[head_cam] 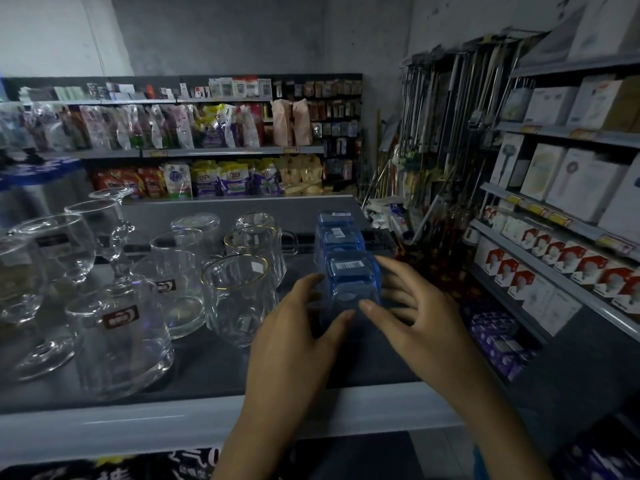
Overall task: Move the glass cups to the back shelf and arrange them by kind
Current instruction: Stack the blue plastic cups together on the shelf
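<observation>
Nearly done, we judge: on the shelf (207, 368) the goblets (72, 247), labelled clear glasses (117, 327), gold-rimmed mugs (239, 296) and blue tumblers (341, 237) stand in separate rows. Our left grip (298, 327) and right grip (415, 306), fingers apart, touch the nearest blue tumbler (349, 282), which probably only needs straightening

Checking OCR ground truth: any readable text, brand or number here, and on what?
Nothing reads with certainty.
Barcode stickers on the blue glass cups: too small.
Dark labels on the clear tumblers: white logo, blurred.
Detergent bags behind: print blurred.
Yellow price tags on the shelf edges at the right: blurred.
</observation>
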A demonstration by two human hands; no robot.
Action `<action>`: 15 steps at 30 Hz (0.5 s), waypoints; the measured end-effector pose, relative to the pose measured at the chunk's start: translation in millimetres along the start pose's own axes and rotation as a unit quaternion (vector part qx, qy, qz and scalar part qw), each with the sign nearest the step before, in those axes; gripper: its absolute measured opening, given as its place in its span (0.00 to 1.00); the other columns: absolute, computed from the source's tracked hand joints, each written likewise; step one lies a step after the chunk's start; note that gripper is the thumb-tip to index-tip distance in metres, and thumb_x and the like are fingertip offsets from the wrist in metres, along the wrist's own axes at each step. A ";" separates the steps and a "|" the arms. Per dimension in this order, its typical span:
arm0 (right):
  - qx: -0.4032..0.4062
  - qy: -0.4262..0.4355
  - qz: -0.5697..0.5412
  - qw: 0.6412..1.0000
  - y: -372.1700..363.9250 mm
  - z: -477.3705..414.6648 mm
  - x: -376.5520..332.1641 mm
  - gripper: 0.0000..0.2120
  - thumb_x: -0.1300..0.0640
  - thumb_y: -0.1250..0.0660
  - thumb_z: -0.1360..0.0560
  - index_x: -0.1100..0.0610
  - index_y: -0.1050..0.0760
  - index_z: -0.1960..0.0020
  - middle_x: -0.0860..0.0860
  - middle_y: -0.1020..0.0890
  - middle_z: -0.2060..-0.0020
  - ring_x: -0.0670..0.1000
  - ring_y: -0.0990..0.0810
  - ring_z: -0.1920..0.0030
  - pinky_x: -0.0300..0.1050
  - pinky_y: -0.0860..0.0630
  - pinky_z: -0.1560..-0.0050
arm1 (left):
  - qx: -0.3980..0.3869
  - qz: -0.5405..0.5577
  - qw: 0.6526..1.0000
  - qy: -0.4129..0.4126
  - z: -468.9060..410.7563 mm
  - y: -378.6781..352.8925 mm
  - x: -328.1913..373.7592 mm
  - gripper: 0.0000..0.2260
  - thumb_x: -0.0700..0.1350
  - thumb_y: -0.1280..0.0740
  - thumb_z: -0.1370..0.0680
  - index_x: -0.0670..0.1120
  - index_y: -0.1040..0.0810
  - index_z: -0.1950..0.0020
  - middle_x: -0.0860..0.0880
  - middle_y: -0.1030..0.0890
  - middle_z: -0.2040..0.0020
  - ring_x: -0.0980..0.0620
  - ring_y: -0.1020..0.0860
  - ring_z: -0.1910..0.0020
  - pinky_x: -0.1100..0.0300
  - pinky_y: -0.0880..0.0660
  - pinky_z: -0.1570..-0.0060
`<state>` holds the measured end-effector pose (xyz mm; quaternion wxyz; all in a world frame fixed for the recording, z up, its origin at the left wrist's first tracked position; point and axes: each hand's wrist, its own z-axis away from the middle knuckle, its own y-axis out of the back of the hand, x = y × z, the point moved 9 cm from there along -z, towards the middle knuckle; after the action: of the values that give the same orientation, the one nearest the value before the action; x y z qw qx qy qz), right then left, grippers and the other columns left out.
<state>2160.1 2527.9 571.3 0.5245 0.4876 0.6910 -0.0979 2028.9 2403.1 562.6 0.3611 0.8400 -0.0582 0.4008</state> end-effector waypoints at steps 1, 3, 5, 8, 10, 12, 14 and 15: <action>0.000 0.000 0.001 1.000 -0.1 0.1 -0.5 0.28 0.54 0.27 0.22 0.41 0.30 0.26 0.37 0.19 0.39 0.33 0.22 0.39 0.30 0.23 0.45 | 0.000 0.001 1.000 0.000 -0.1 -0.1 -0.1 0.27 0.59 0.27 0.25 0.62 0.30 0.28 0.61 0.18 0.38 0.62 0.19 0.41 0.51 0.20 0.42; 0.000 0.001 0.001 1.000 -0.1 0.2 -1.2 0.28 0.55 0.27 0.22 0.41 0.30 0.25 0.36 0.19 0.39 0.32 0.22 0.39 0.29 0.23 0.45 | 0.001 0.003 1.000 -0.002 -0.4 -0.6 -0.8 0.27 0.59 0.27 0.25 0.62 0.30 0.28 0.61 0.18 0.38 0.61 0.19 0.40 0.51 0.20 0.42; 0.000 0.001 0.000 1.000 -0.1 0.5 -1.4 0.28 0.55 0.27 0.23 0.41 0.29 0.26 0.35 0.19 0.39 0.32 0.22 0.39 0.30 0.23 0.45 | 0.001 0.007 1.000 -0.002 -0.2 -1.0 -1.6 0.26 0.60 0.27 0.25 0.62 0.30 0.28 0.61 0.18 0.37 0.61 0.19 0.40 0.50 0.20 0.41; 0.002 -0.001 0.000 1.000 0.1 0.7 -1.0 0.28 0.54 0.26 0.23 0.41 0.29 0.26 0.35 0.19 0.40 0.33 0.22 0.39 0.31 0.22 0.45 | 0.003 0.009 1.000 -0.001 -0.3 -0.8 -2.0 0.27 0.60 0.27 0.24 0.62 0.31 0.28 0.61 0.18 0.37 0.61 0.19 0.40 0.50 0.19 0.42; 0.002 -0.001 0.001 1.000 0.1 0.1 -0.3 0.28 0.55 0.26 0.23 0.41 0.29 0.26 0.36 0.19 0.40 0.33 0.22 0.39 0.30 0.22 0.46 | 0.003 0.007 1.000 -0.004 -0.7 -1.0 -1.7 0.27 0.59 0.27 0.24 0.62 0.31 0.27 0.60 0.18 0.37 0.60 0.19 0.40 0.51 0.19 0.42; -0.001 -0.001 0.003 1.000 -0.5 -0.3 -0.1 0.28 0.55 0.26 0.23 0.41 0.29 0.26 0.36 0.19 0.39 0.33 0.22 0.39 0.30 0.22 0.46 | 0.004 0.008 1.000 -0.005 -1.1 -0.9 -1.7 0.27 0.58 0.27 0.24 0.61 0.31 0.27 0.60 0.18 0.38 0.60 0.19 0.40 0.50 0.19 0.42; -0.004 0.000 0.004 1.000 -0.8 -0.1 0.2 0.28 0.55 0.26 0.23 0.41 0.30 0.26 0.36 0.19 0.39 0.34 0.22 0.38 0.31 0.22 0.45 | 0.005 0.007 1.000 -0.007 -1.3 -1.1 -2.3 0.27 0.58 0.27 0.24 0.61 0.31 0.27 0.60 0.18 0.38 0.60 0.19 0.41 0.50 0.19 0.42; -0.004 0.000 0.004 1.000 -0.8 -0.2 0.7 0.28 0.55 0.26 0.23 0.41 0.30 0.26 0.36 0.19 0.38 0.34 0.22 0.38 0.31 0.22 0.45 | 0.006 0.006 1.000 -0.008 -1.3 -1.2 -2.6 0.27 0.58 0.27 0.24 0.61 0.31 0.27 0.60 0.18 0.38 0.60 0.19 0.41 0.50 0.19 0.42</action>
<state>2159.4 2528.0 570.5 0.5271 0.4879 0.6896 -0.0931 2026.9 2404.3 560.6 0.3536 0.8449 -0.0639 0.3963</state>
